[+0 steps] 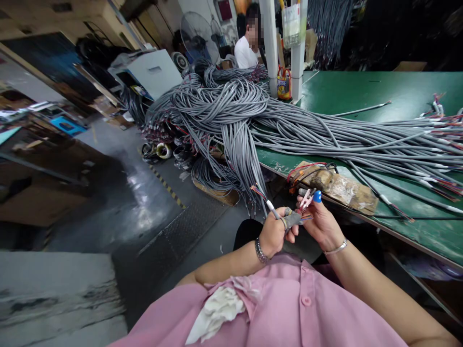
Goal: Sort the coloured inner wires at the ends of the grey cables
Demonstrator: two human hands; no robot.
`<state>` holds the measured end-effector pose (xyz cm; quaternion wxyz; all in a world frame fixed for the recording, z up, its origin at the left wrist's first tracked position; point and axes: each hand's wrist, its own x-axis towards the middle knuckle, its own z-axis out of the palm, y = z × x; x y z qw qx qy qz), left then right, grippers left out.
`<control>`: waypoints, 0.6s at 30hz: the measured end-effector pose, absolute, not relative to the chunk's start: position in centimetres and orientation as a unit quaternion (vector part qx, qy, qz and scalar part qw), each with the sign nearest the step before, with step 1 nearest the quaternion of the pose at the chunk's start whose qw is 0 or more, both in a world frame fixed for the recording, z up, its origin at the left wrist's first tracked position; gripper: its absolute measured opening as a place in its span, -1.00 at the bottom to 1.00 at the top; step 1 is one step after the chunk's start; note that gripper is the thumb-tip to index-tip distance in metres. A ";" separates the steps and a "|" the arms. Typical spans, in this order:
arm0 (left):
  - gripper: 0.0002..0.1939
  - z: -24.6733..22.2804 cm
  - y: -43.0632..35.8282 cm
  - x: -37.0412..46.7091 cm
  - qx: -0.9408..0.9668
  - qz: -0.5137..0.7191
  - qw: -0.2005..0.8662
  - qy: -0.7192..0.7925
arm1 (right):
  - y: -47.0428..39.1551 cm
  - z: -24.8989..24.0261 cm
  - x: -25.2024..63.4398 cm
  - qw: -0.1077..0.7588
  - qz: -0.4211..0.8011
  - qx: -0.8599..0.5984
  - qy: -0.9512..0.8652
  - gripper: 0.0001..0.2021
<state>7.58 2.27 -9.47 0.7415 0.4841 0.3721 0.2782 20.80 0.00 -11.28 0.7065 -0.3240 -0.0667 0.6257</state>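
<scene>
My left hand [277,231], with covers on some fingertips, is closed around a grey cable [274,210]. Thin coloured wires [258,191] fan out of the cable's white-wrapped end, up and left of that hand. More thin wires [306,218] stick out between my two hands. My right hand [321,222] has a blue cover [317,196] on its thumb and pinches a small pale pink clip [306,199] close to the left fingertips.
Long grey cables [289,130] lie in a thick bundle across the green table [365,86] and hang over its edge. A taped block [340,185] sits at the near edge. Behind are a white post [269,43] and a person in white [246,52].
</scene>
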 end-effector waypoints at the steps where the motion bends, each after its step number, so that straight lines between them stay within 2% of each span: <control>1: -0.65 -9.5 2.3 7.6 0.485 0.279 0.740 0.374 | 0.0 -11.4 20.8 0.708 0.627 -0.319 -0.062 -0.67; 10: -0.68 -9.3 1.7 6.4 0.494 0.288 0.737 0.362 | -0.4 -11.0 21.0 0.695 0.651 -0.293 -0.084 -0.60; 18: -0.75 -9.0 1.9 6.2 0.475 0.292 0.752 0.351 | -0.9 -11.1 21.2 0.697 0.611 -0.353 -0.128 -0.66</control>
